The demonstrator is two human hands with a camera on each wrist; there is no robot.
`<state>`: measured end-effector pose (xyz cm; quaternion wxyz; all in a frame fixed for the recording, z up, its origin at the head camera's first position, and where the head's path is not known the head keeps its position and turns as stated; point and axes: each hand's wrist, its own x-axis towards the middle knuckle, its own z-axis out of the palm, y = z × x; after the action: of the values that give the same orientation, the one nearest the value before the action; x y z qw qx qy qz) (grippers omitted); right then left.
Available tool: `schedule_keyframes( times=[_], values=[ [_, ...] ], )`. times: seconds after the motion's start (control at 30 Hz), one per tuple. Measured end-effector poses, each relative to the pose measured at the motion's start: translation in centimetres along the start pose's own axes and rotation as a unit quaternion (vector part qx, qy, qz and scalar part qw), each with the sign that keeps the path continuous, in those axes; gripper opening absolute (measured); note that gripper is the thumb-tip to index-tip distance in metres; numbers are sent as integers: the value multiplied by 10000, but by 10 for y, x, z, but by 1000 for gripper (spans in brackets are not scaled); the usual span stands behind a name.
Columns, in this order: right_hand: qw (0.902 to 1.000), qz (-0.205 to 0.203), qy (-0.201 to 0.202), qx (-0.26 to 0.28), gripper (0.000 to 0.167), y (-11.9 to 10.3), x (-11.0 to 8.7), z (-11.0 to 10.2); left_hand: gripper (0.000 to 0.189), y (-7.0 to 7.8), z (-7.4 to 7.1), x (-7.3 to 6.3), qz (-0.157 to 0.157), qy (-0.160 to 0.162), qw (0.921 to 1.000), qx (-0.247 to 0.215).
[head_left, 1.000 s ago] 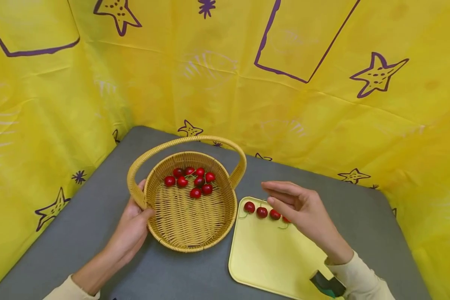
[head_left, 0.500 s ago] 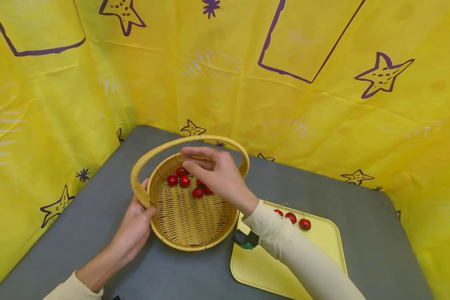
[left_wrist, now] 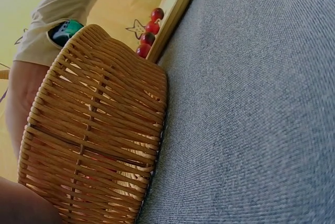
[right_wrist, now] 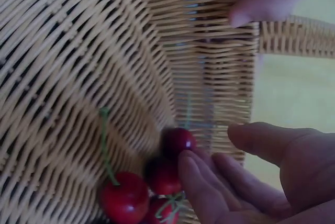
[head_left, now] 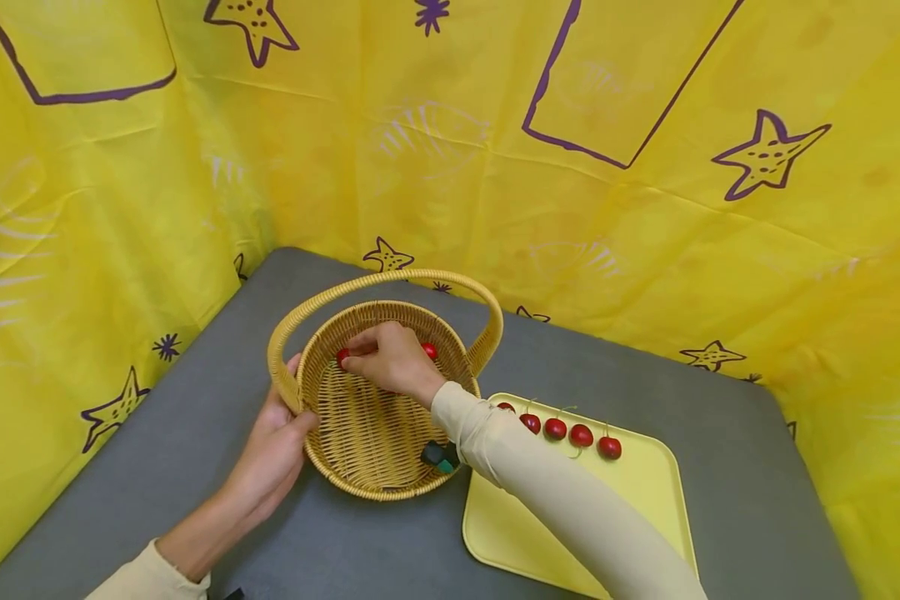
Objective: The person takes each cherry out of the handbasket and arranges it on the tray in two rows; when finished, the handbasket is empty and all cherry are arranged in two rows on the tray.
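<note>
A round wicker basket (head_left: 360,442) with a tall arched handle (head_left: 300,310) stands on the grey table. My left hand (head_left: 270,442) grips its left side, thumb over the rim near the handle's foot. Inside it, my right hand (head_left: 393,362) reaches to the far left part. Red cherries (right_wrist: 124,197) with green stems lie clustered there, mostly covered by the hand in the head view. In the right wrist view its fingertips (right_wrist: 189,164) touch a dark cherry (right_wrist: 178,141); the thumb stands apart, with nothing pinched.
To the right of the basket lies a yellow tray (head_left: 510,533), partly under the right sleeve (head_left: 562,500). Several cherries (head_left: 581,435) form a row along its far edge. Yellow patterned cloth (head_left: 435,183) hangs behind the table.
My right hand has moved left from above the tray's cherries, over the basket, then down inside it among the cherries. My left hand keeps its grip on the basket.
</note>
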<state>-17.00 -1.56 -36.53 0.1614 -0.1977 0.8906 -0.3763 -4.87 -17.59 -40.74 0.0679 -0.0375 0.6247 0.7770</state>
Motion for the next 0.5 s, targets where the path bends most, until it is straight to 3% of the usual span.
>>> schedule_keyframes(
  times=[0.27, 0.5],
  values=[
    [9998, -58, -18, -189, 33, 11, 6, 5, 89, 0, 0, -1, -61, -2, 10000, -43],
    [9998, -131, -123, 5, 31, 15, 10, 12, 89, -1, -2, 0, -48, -31, 9999, -106]
  ],
)
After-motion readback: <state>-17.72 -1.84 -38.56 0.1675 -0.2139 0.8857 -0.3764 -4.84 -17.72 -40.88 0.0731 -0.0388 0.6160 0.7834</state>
